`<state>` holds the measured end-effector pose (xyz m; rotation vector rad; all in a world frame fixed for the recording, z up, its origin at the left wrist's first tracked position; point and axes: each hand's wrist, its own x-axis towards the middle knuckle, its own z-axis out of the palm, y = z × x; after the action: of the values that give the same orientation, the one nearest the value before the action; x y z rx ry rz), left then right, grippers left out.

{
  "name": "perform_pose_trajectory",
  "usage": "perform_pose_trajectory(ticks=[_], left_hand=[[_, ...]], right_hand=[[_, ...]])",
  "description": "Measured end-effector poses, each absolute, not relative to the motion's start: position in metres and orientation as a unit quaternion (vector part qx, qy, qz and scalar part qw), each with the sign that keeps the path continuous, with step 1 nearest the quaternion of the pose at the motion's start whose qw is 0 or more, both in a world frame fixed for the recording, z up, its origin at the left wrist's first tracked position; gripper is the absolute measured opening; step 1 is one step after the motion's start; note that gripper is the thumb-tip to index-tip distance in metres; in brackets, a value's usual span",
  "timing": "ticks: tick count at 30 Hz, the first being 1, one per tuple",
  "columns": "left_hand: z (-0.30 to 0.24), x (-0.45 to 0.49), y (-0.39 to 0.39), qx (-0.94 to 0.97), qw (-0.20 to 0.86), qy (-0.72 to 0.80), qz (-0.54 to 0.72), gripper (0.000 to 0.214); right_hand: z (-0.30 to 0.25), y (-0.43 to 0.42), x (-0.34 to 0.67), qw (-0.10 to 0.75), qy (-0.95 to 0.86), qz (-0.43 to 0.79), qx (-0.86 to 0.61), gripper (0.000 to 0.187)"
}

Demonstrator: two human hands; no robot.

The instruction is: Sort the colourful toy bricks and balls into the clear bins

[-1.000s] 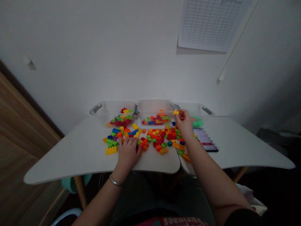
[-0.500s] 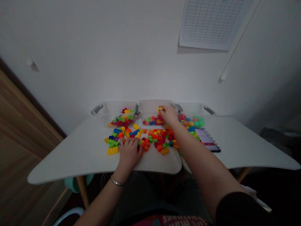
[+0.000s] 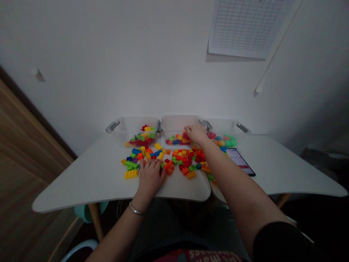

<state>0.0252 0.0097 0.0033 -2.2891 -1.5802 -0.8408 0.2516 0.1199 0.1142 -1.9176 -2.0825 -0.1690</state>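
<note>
My left hand [image 3: 151, 174] rests at the front of a pile of coloured toy bricks [image 3: 181, 157], its fingers spread and touching the bricks. Beside it on the left lie a yellow brick [image 3: 131, 174] and a green brick [image 3: 131, 165]. My right hand [image 3: 196, 134] hangs over the right side of the middle clear box [image 3: 178, 123], fingers loosely bent, with no brick visible in them. Red, yellow, green and blue bricks [image 3: 178, 139] show through that box's front wall. The undersides of the right fingers are hidden.
A left clear box [image 3: 136, 123] holds more bricks. The right clear box [image 3: 222, 124] contains coloured balls [image 3: 229, 141]. A phone [image 3: 241, 162] lies right of my forearm on the white table [image 3: 286, 167]. Behind the boxes is a wall with a printed sheet [image 3: 242, 29].
The yellow brick in my right fingertips is gone from them, let go over the middle box. A yellow piece now shows among the bricks inside. My left hand has hardly moved.
</note>
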Motion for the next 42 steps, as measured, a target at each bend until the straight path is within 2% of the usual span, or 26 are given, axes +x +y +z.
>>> perform_pose_trajectory(ticks=[3,6,9,11,17,22,30,42], left_hand=[[0.003,0.025,0.010,-0.782,0.122,-0.540,-0.286,0.031],[0.002,0.024,0.010,-0.781,0.124,-0.541,-0.285,0.031],[0.002,0.024,0.010,-0.782,0.124,-0.541,-0.282,0.030],[0.003,0.024,0.010,-0.783,0.124,-0.542,-0.278,0.031],[0.004,0.025,0.009,-0.786,0.121,-0.544,-0.269,0.030],[0.003,0.025,0.010,-0.786,0.124,-0.541,-0.273,0.031],[0.001,0.024,0.011,-0.784,0.128,-0.539,-0.279,0.032],[0.001,0.024,0.011,-0.784,0.119,-0.537,-0.286,0.031]], right_hand=[[0.110,0.118,0.260,0.241,-0.751,-0.037,-0.613,0.037],[0.105,0.106,0.266,0.345,-0.753,-0.043,-0.559,0.036],[0.096,0.082,0.270,0.396,-0.736,-0.053,-0.546,0.035],[0.086,0.062,0.271,0.372,-0.745,-0.041,-0.552,0.031],[0.049,0.011,0.278,0.204,-0.782,-0.032,-0.588,0.027],[0.031,-0.007,0.278,0.154,-0.778,-0.037,-0.608,0.034],[0.017,-0.004,0.268,0.156,-0.770,-0.029,-0.617,0.037],[0.001,0.004,0.267,0.255,-0.748,-0.097,-0.605,0.027]])
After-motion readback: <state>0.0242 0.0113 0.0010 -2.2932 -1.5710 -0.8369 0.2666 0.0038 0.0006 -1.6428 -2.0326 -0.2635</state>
